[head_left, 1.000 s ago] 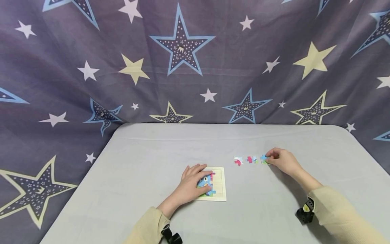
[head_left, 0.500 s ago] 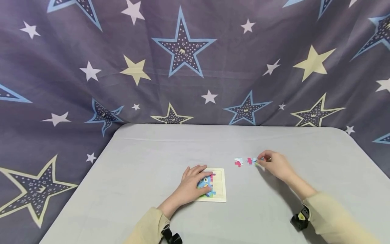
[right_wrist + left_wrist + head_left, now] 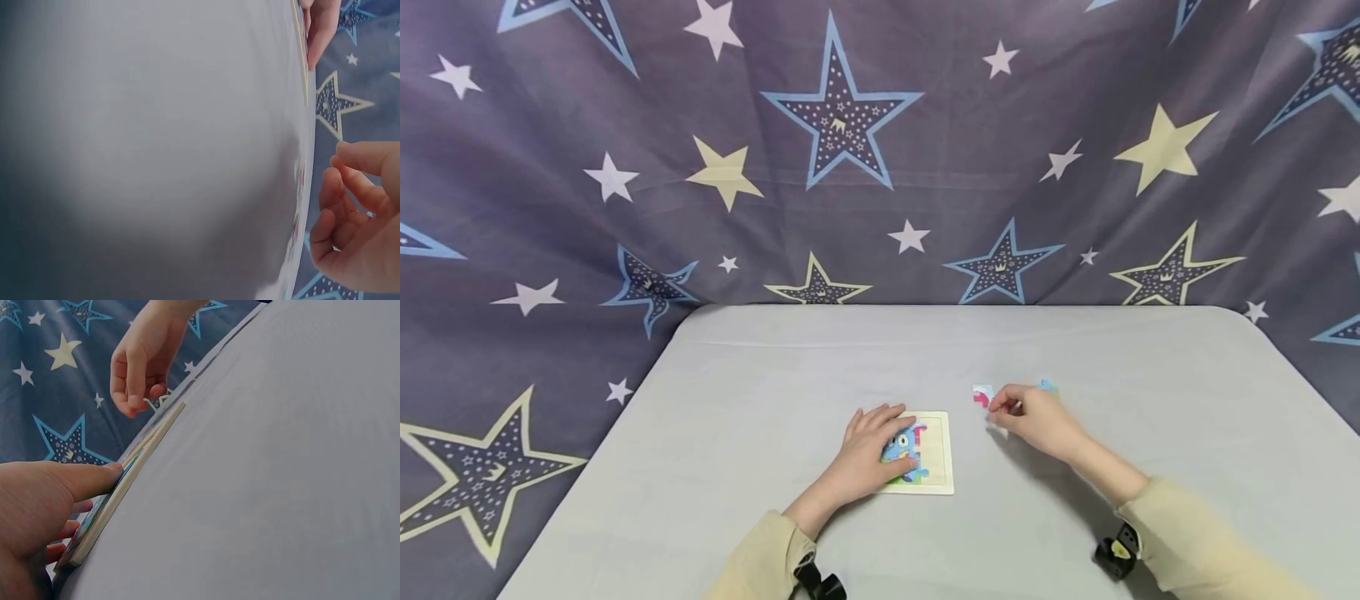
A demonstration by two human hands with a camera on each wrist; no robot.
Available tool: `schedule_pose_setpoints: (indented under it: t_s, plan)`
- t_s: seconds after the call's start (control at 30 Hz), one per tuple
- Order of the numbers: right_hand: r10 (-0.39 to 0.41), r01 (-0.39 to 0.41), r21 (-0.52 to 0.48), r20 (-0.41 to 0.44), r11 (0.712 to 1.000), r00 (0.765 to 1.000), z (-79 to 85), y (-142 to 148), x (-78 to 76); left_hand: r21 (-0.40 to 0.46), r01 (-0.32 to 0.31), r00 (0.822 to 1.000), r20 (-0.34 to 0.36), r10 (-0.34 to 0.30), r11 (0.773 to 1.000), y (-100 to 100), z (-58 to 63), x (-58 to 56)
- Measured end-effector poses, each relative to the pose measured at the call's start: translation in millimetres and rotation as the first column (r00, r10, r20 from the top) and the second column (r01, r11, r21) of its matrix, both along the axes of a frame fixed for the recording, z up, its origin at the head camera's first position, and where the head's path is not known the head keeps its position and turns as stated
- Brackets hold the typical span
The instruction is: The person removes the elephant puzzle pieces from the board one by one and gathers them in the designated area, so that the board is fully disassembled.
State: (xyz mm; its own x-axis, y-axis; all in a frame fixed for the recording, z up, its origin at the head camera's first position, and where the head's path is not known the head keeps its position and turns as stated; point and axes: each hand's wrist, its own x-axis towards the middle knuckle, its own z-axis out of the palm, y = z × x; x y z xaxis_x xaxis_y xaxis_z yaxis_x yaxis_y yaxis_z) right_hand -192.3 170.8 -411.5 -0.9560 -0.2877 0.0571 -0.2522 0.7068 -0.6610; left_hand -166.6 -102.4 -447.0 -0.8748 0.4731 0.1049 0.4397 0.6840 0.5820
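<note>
My left hand [image 3: 863, 452] lies over the left part of a wooden puzzle board [image 3: 948, 454], its fingers spread and its thumb along the fitted pieces. A blue cartoon picture fills the board's left and middle; bare wood shows at the right. In the left wrist view the thumb [image 3: 94, 480] rests across the board's top. My right hand [image 3: 1037, 423] hovers over the row of loose pieces, fingers loosely curled, tips beside a pink-and-white puzzle piece [image 3: 982, 398]. Nothing shows between its thumb and forefinger in the right wrist view. A blue puzzle piece [image 3: 1048, 386] is partly hidden behind it.
Pale grey cloth covers the table [image 3: 775, 375]. Behind it hangs a dark curtain [image 3: 880, 225] printed with stars. Each wrist carries a small black camera, the right wrist camera [image 3: 1117, 554] hanging below the sleeve.
My right hand has moved left along the row, from the blue piece over the middle one to the pink-and-white piece. The left hand and the board stay in place.
</note>
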Motion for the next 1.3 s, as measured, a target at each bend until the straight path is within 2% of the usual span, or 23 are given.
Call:
schedule_pose_setpoints:
  t_s: [0.17, 0.37, 0.57, 0.87, 1.1, 1.3]
  plan:
    - [0.029, -0.029, 0.008, 0.014, 1.0, 0.999, 2.3, -12.2, 3.6, -0.01, -0.005, 1.0, 0.001, 0.005, 1.0, 0.3, -0.4, -0.4]
    - [0.081, -0.081, -0.015, 0.021, 0.997, 0.996, 4.2, -25.3, 4.6, 0.006, 0.001, 1.0, -0.001, -0.001, 1.0, -1.1, -0.5, -1.1]
    - [0.101, -0.1, -0.035, 0.032, 0.994, 0.994, 5.7, -39.5, 5.9, 0.025, 0.006, 1.0, 0.005, -0.006, 1.0, -1.7, -0.5, -1.2]
    - [0.167, -0.167, -0.04, 0.007, 0.985, 0.986, 2.8, -62.9, 3.5, 0.033, 0.0, 1.0, 0.028, -0.001, 0.999, -2.7, 0.0, -0.8]
    - [0.14, -0.139, -0.008, 0.033, 0.99, 0.99, -1.6, -79.3, 3.4, 0.048, -0.027, 0.999, 0.046, 0.025, 0.999, -3.4, 0.1, -1.6]
    - [0.095, -0.096, 0.051, 0.018, 0.994, 0.995, -4.8, -87.9, 1.1, 0.044, -0.033, 0.998, 0.048, 0.031, 0.998, -2.9, -1.0, -3.2]
